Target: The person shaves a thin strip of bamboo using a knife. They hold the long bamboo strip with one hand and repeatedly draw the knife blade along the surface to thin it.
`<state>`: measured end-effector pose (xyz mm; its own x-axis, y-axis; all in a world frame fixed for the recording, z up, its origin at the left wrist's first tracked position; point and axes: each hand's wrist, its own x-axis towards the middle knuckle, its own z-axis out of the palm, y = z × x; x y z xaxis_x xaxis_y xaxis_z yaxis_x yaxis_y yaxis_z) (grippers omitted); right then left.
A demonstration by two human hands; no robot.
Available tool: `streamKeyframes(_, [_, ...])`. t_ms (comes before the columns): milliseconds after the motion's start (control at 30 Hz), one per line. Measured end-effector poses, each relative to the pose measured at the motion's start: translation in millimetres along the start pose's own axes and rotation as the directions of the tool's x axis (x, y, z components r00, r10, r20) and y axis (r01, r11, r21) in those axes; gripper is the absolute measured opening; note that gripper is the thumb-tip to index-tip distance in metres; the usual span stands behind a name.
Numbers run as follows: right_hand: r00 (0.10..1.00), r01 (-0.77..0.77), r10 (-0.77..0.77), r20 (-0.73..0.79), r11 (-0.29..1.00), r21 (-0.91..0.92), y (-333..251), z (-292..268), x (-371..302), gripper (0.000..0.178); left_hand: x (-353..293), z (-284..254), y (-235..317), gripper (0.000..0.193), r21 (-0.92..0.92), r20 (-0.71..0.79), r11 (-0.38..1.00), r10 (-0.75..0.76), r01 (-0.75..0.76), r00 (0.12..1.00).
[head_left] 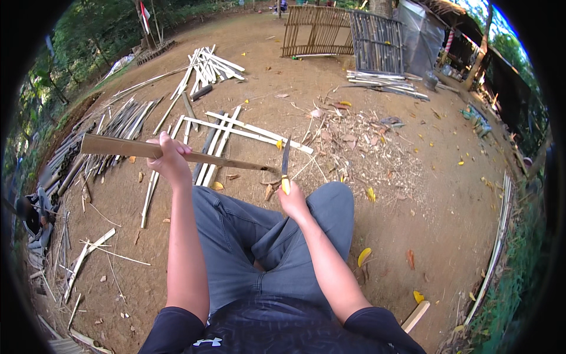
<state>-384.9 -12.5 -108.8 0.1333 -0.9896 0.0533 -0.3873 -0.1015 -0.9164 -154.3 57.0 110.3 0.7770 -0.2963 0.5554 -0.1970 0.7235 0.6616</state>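
Note:
My left hand [170,159] is closed around a long flat bamboo strip [118,146], raised above the ground and running from the left toward the middle. Its narrower, darker end reaches close to the knife [285,162] in my right hand [291,199]. That hand grips the yellow handle, with the dark blade pointing up and away from me. Whether the blade touches the strip's end, I cannot tell. Beyond my knees, several pale split bamboo strips [259,131] lie crossed on the dirt.
Shavings and dry leaves [371,147] cover the ground ahead right. A pile of dark bamboo pieces [112,133] lies left, and a heap of pale strips [209,66] farther off. Slatted bamboo panels [377,41] stand at the back. Long poles [498,248] line the right edge.

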Motion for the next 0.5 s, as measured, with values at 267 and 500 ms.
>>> streamKeyframes(267, [0.996,0.049,-0.06,0.069,0.989,0.143,-17,4,-9,0.022,-2,1,2,0.027,-0.033,-0.018,0.999,-0.017,0.016,1.0])
streamKeyframes(500, [0.984,-0.115,0.057,0.17,0.93,0.35,-17,6,-5,0.015,1,-4,0,0.027,-0.033,-0.016,0.999,-0.032,0.032,0.999])
